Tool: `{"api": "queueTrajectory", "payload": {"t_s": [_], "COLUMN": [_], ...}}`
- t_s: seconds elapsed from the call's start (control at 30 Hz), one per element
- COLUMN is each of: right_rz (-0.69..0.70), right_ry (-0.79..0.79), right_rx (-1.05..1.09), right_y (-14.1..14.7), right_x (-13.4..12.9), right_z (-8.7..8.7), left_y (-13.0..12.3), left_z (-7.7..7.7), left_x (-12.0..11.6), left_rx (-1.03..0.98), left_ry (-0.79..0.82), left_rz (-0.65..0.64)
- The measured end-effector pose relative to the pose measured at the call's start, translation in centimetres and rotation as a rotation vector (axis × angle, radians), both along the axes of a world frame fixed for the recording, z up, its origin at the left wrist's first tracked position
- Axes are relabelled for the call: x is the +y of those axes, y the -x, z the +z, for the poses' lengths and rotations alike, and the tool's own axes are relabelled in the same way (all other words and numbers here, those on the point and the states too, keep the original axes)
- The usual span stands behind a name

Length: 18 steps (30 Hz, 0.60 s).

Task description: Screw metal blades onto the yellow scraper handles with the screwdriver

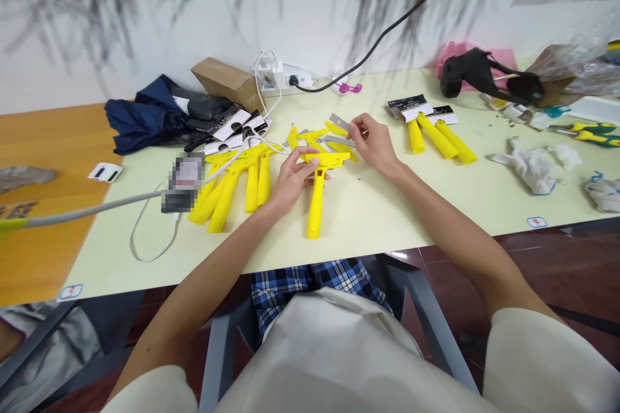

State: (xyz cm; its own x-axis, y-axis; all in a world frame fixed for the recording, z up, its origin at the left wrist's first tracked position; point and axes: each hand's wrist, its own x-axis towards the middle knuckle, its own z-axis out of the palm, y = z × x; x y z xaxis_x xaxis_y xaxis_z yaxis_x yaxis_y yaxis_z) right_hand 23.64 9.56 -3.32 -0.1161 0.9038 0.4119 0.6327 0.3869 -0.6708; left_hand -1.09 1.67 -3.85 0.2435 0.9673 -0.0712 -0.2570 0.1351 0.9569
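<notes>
My left hand (pixel 294 179) is closed on a yellow T-shaped handle (pixel 316 206), its grip pointing down toward the table's front edge. To the right, my right hand (pixel 371 141) pinches a flat grey metal blade (pixel 340 122), held just above and right of the handle's head. Behind both hands lies a small pile of yellow pieces and metal blades (pixel 314 135). Left of my left hand are several yellow handles (pixel 225 200). More yellow handles (pixel 438 135) with black-and-white cards lie at the right.
A cardboard box (pixel 230 82), a dark blue umbrella (pixel 140 117) and a power strip (pixel 285 77) stand at the back. A white cable crosses on the left. At the right are a black strapped object (pixel 472 74), white gloves (pixel 527 164) and yellow-green tools (pixel 591 134).
</notes>
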Motion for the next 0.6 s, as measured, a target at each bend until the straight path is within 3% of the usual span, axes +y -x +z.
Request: {"api": "queueTrajectory", "payload": {"t_s": [0.07, 0.17, 0.6], "right_rz": [0.082, 0.175, 0.388], "right_ry": [0.045, 0.165, 0.282], "right_rx": [0.23, 0.37, 0.357], "right_y": [0.4, 1.2, 2.0], "right_x": [-0.3, -1.0, -2.5], "right_z": [0.2, 0.5, 1.9], "left_y": [-0.1, -0.1, -0.1], "left_z": [0.0, 0.0, -0.2], "left_x": [0.0, 0.1, 0.1], "left_rx": [-0.008, -0.015, -0.046], "left_ry": [0.002, -0.001, 0.058], "left_rz": [-0.003, -0.002, 0.092]}}
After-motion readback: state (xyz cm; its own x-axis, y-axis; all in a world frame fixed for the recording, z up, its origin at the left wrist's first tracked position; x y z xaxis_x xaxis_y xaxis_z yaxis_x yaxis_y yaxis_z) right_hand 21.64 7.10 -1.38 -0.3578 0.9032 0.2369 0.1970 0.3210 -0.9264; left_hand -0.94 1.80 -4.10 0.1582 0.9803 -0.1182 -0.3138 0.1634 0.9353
